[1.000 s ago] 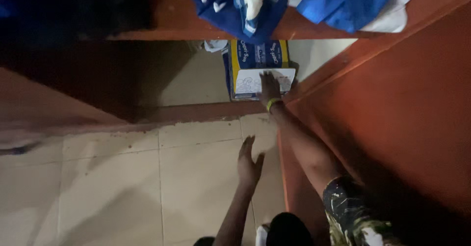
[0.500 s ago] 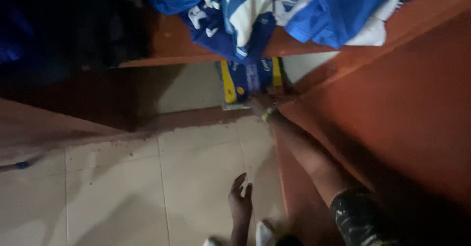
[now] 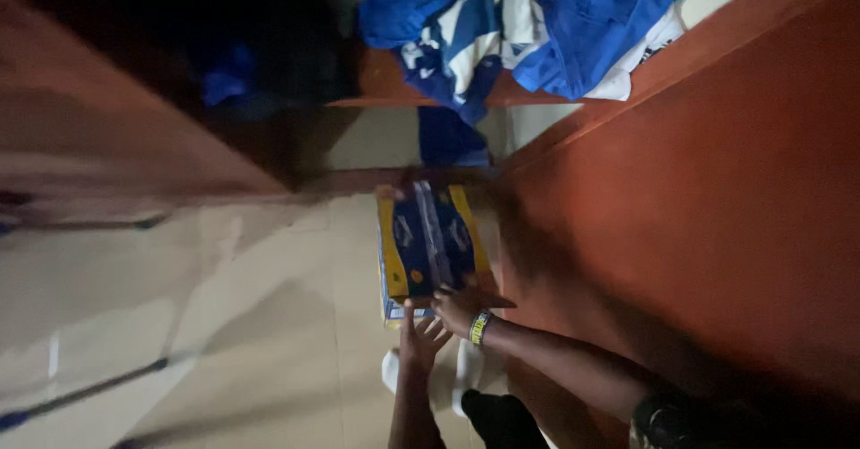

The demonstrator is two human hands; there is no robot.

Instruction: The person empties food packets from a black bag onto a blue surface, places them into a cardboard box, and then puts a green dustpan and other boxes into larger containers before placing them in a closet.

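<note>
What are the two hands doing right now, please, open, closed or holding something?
Left hand: open, fingers spread at the near edge of the blue and yellow box.
Right hand: resting on the box's near end; grip cannot be told.

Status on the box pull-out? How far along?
Done: the blue and yellow cardboard box lies flat on the pale tiled floor, in front of the reddish-brown wooden cabinet rather than inside it. In hand: the right hand grips the box's near edge; the left hand touches beside it. Left: the box looks shut. Blue and white clothes sit piled on the shelf.
</note>
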